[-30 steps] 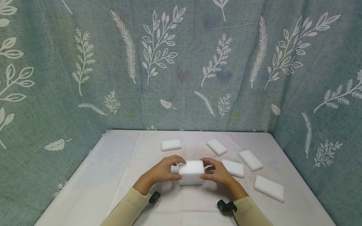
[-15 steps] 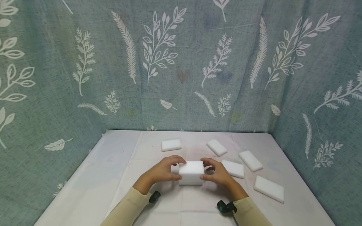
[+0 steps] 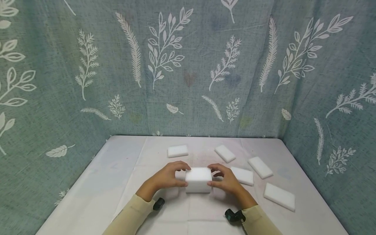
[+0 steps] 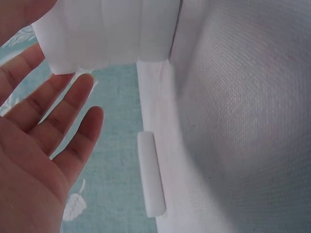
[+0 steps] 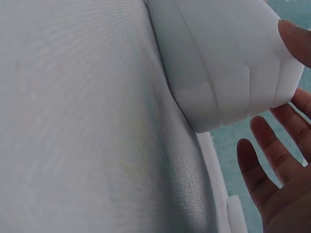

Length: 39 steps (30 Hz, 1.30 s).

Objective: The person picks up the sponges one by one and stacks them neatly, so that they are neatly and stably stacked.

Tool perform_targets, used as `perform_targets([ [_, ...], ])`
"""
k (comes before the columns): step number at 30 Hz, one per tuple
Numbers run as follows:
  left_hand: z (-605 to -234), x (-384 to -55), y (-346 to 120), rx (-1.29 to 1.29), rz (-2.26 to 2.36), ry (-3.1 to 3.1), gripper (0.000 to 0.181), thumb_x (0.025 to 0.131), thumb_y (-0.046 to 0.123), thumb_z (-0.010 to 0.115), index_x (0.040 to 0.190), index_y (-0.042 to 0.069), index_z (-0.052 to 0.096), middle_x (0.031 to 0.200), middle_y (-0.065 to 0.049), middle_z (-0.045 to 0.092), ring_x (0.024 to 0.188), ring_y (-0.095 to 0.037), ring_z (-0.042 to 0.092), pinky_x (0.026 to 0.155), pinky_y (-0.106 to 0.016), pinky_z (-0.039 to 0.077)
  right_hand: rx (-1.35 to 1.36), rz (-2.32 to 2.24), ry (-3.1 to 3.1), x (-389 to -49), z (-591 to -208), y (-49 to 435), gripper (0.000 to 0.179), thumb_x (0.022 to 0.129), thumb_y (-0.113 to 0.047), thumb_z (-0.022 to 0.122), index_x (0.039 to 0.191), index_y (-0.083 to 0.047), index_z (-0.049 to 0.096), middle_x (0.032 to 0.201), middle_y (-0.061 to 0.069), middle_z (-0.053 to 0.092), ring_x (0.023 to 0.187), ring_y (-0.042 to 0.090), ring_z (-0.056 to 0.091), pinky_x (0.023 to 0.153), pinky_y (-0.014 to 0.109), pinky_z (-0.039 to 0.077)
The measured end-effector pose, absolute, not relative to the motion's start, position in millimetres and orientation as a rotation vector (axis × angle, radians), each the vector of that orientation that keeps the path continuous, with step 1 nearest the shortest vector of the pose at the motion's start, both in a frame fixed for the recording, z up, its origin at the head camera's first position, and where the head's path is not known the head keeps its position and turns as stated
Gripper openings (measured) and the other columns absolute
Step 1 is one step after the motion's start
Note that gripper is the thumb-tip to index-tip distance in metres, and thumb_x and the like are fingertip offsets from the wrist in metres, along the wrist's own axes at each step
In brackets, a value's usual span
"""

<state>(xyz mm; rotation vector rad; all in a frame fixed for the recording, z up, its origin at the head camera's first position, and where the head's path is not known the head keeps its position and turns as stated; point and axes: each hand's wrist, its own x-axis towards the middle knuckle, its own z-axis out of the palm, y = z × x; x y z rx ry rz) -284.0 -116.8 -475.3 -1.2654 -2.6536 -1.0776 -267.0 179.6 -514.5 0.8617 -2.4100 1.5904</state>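
Observation:
A stack of several white sponges (image 3: 198, 180), laid flat one on another, stands on the white table at the middle front. My left hand (image 3: 168, 176) is at its left end, thumb at the near corner and index fingertip at the far top corner. At the right end my right hand (image 3: 226, 178) pinches the stack between thumb and fingers. In the left wrist view the layers of the sponge stack (image 4: 112, 31) line up closely, and the lower fingers spread away from it. The right wrist view shows the thumb on the top sponge (image 5: 272, 34), other fingers loose.
Single white sponges lie flat around the stack: one at the back left (image 3: 177, 150), one at the back middle (image 3: 225, 153), and others to the right, the nearest being a sponge (image 3: 242, 176) beside the right hand. Patterned green cloth (image 3: 188, 71) walls the table's back and sides.
My left hand has shifted slightly left, its thumb and fingertip now at the very edge of the stack. The right hand and the stack stay almost still.

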Motion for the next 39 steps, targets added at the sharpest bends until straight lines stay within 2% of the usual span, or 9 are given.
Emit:
perform_targets([
  [5,-474.7,-284.2,-120.1,-1.25,-1.122,-2.644,0.046,0.077,0.033,0.083,0.116,0.019,0.063,0.116,0.012,0.061,0.104,-0.016,0.058,0.09,-0.042,0.05,0.86,1.594,-2.427,-262.7,-507.2,178.8,0.058,0.075,-0.01,0.085,0.125,0.002,0.059,0.119,0.015,0.062,0.107,0.041,0.057,0.087,0.052,0.051],
  [9,-473.8,-286.3,-125.8,-1.215,-1.139,-2.624,0.041,0.084,0.04,0.076,0.116,0.016,0.065,0.113,0.005,0.065,0.102,-0.021,0.06,0.09,-0.047,0.049,0.885,1.616,-2.422,-253.0,-490.7,176.0,0.058,0.075,-0.005,0.083,0.125,0.009,0.057,0.118,0.021,0.061,0.106,0.046,0.057,0.087,0.057,0.05],
  [17,-482.0,-301.4,-142.4,-1.097,-1.055,-2.679,0.04,0.091,0.041,0.068,0.117,0.011,0.067,0.112,-0.001,0.067,0.099,-0.015,0.06,0.09,-0.042,0.049,0.863,1.658,-2.428,-245.6,-478.3,173.0,0.057,0.076,-0.003,0.082,0.125,0.01,0.056,0.113,0.022,0.061,0.103,0.046,0.057,0.087,0.058,0.049],
  [25,-483.6,-321.3,-154.9,-0.936,-1.149,-2.726,0.038,0.09,0.032,0.071,0.115,0.005,0.068,0.112,-0.012,0.067,0.1,-0.025,0.062,0.091,-0.048,0.048,0.846,1.677,-2.433,-245.8,-480.5,172.8,0.057,0.075,-0.004,0.083,0.124,0.01,0.057,0.11,0.02,0.062,0.101,0.043,0.059,0.088,0.057,0.049],
  [32,-490.0,-349.8,-165.8,-0.738,-1.173,-2.755,0.033,0.087,0.028,0.075,0.112,0.007,0.07,0.111,-0.012,0.067,0.099,-0.023,0.062,0.089,-0.044,0.05,0.845,1.673,-2.44,-245.4,-480.6,173.9,0.056,0.076,-0.005,0.083,0.123,0.009,0.057,0.11,0.02,0.063,0.1,0.043,0.06,0.088,0.058,0.048],
  [39,-489.8,-363.6,-170.1,-0.69,-1.188,-2.788,0.038,0.086,0.024,0.076,0.116,0.002,0.068,0.113,-0.014,0.066,0.102,-0.027,0.062,0.088,-0.044,0.051,0.847,1.668,-2.447,-245.5,-479.4,173.6,0.057,0.076,-0.004,0.082,0.124,0.011,0.056,0.112,0.02,0.062,0.102,0.039,0.06,0.089,0.057,0.049],
])
